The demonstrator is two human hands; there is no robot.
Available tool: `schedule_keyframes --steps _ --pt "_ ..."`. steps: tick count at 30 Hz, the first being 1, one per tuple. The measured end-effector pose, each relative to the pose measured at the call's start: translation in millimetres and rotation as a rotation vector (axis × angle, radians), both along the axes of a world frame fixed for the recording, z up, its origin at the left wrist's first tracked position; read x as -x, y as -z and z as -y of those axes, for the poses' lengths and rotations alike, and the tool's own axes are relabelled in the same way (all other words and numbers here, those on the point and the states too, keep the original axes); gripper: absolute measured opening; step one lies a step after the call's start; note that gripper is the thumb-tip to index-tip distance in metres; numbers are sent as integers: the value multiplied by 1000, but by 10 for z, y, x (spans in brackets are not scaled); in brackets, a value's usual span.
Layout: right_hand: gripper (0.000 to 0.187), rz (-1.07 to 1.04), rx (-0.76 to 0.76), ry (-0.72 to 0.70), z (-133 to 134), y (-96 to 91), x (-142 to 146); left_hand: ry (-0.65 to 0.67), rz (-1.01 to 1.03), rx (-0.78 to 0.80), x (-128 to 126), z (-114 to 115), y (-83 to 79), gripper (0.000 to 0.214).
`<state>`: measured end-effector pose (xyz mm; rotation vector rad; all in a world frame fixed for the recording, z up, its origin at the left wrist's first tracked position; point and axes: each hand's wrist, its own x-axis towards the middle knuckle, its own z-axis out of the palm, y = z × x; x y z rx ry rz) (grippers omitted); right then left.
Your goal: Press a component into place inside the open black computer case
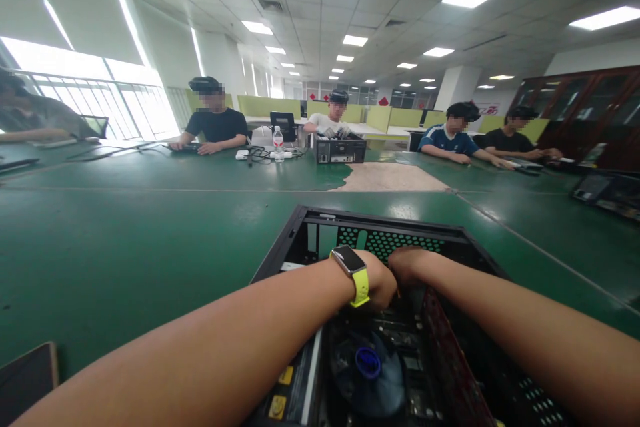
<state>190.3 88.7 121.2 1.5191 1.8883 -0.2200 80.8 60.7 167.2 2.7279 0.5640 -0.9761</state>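
Observation:
An opened black computer case (pixel 385 217) lies on the green table right in front of me. Both my hands reach down into its far half. My left hand (pixel 383 280), with a watch on a lime-yellow strap (pixel 360 288) at the wrist, is bent downward and its fingers are hidden. Close beside it, my right hand (pixel 407 265) curls down near the perforated panel (pixel 405 240), its fingers hidden too. What either hand touches cannot be seen. Nearer to me inside the case sit a round CPU fan (pixel 367 363) with a blue hub and a dark red expansion card (pixel 453 347).
The green table (pixel 150 233) has a bare tan patch (pixel 395 177). Across it, a person works at another computer case (pixel 340 149) beside a water bottle (pixel 278 143) and cables. Other people sit left and right. A dark flat object (pixel 30 373) lies at lower left.

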Motion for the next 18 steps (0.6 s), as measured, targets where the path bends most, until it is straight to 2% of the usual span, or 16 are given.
schedule_keyframes --steps 2,5,11,14,18 --pt "25 0 27 -23 15 -47 8 -32 -4 -94 13 -59 37 22" --pt "23 -26 17 -57 77 -151 85 -80 -8 -171 14 -120 116 25" --pt "32 -168 -217 -122 290 -387 228 -132 -57 -162 -11 -151 222 23" --pt "21 -249 -309 -133 338 -520 163 -144 -79 -154 21 -211 155 32" --pt "7 -456 -380 -129 357 -686 48 -232 -100 -246 136 -311 -40 48"
